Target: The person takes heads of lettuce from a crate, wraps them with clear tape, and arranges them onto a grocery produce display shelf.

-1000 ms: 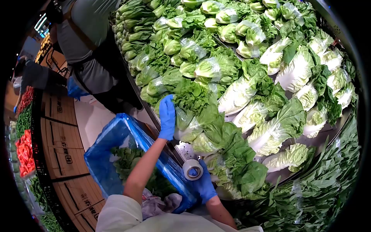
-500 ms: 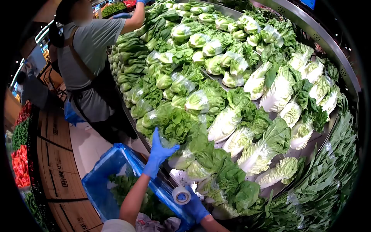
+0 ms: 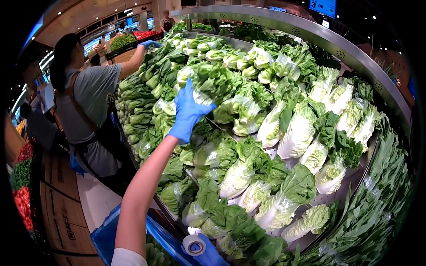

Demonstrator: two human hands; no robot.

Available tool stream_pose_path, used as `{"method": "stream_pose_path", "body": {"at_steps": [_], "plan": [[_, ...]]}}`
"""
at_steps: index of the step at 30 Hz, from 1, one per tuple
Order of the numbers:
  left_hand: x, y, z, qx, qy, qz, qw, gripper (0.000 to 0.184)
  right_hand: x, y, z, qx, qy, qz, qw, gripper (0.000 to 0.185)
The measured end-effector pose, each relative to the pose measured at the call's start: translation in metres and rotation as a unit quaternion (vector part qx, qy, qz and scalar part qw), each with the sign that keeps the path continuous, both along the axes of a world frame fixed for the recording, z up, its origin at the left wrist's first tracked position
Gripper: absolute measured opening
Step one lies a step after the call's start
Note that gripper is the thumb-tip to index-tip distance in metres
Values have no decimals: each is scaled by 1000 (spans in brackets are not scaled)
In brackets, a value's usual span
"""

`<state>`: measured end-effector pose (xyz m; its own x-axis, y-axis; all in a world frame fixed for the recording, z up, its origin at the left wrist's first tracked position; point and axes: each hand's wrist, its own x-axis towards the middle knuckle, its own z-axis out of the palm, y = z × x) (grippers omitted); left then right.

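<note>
My left hand (image 3: pixel 191 114), in a blue glove, reaches out over the display with its fingers wrapped round a leafy green lettuce (image 3: pixel 214 80). Its curly leaves point away from me, and clear wrap shows near the base. Bagged lettuces (image 3: pixel 242 108) lie beside and beyond it. Low at the front edge, my right hand (image 3: pixel 207 255), also gloved in blue, holds a roll of clear tape (image 3: pixel 194 244). The lower part of this hand is cut off by the frame. Leafy greens (image 3: pixel 222 219) lie just past the tape roll.
Napa cabbages (image 3: pixel 295 133) lie on the right of the display, bok choy (image 3: pixel 137 104) at the left. A metal rail (image 3: pixel 284 20) curves behind. A blue-lined crate (image 3: pixel 153 230) stands below my left arm. A co-worker (image 3: pixel 88 102) reaches over the display at left.
My left hand has moved forward, farther over the display, carrying the lettuce with it. My view has tilted up. My right hand still holds the tape roll near the front edge.
</note>
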<state>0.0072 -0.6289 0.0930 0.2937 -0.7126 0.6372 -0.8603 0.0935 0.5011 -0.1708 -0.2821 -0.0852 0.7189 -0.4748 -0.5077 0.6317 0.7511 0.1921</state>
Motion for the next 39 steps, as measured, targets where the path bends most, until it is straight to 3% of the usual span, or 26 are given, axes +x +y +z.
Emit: {"method": "stream_pose_path", "body": {"at_steps": [2,4,5,6,8,9,10,12,14,16,17,18,19,21,22,25,26,27,28,29,31,33,36,39], "plan": [[-20,-31,21,6,-19,31,999,114,-12,-14,24,2,-22,-9,1000,35],[-44,-64,43,45,-8,56,997,116,-13,-25,19,-135,69,24,988,35],[-56,-78,49,54,7,58,997,116,-8,-21,15,-168,195,-19,966,30],[-66,-92,51,31,8,57,998,117,-5,-21,9,-191,241,-24,951,31],[-77,-120,33,10,-88,42,995,115,-6,-25,-1,-223,234,-10,946,33],[-78,-126,26,94,-138,-27,986,106,-7,-25,-7,-234,235,-6,943,34],[-75,-143,9,100,-156,-84,979,96,-8,-26,-11,-242,240,-3,940,35],[-71,-160,-12,41,-140,-38,989,82,-12,-25,-17,-264,249,5,932,37],[-53,-167,-2,50,-23,-206,977,61,-13,-23,-27,-290,263,5,920,39],[-43,-149,-9,-74,53,-179,980,58,-16,-25,-35,-259,228,8,938,41],[-32,-139,-12,-116,82,-162,976,56,-22,-31,-39,-104,114,21,988,39],[-20,-122,-14,-116,94,-152,977,51,-22,-37,-10,-163,183,16,969,37],[-11,-96,-19,-123,135,-164,969,45,-18,-28,-31,-199,220,-13,955,36],[-2,-21,-30,-129,206,-175,954,34,-18,-41,0,-136,221,-28,965,31],[2,23,-42,-126,235,-175,948,29,-22,-47,19,-184,255,-11,949,28],[23,165,-106,-70,248,-121,959,24,-38,-61,84,-479,404,-69,776,23],[27,223,-124,-37,259,-75,962,23,-41,-61,109,-523,367,-133,758,30],[41,280,-151,15,228,-25,973,23,-49,-53,151,-551,435,-82,707,36],[44,367,-200,65,279,71,955,24,-48,-40,152,-666,444,-142,583,32],[42,412,-199,90,280,114,949,24,-60,-43,158,-661,433,-121,600,32],[37,508,-194,127,281,177,935,24,-87,-61,177,-875,281,-100,380,32],[39,607,-221,133,378,285,871,26,-75,-47,193,-952,169,-77,245,32],[37,703,-235,197,436,371,796,27,-39,1,203,-930,212,-64,293,44],[34,752,-280,199,453,396,774,27,-9,36,187,-930,174,-124,298,60]]}}
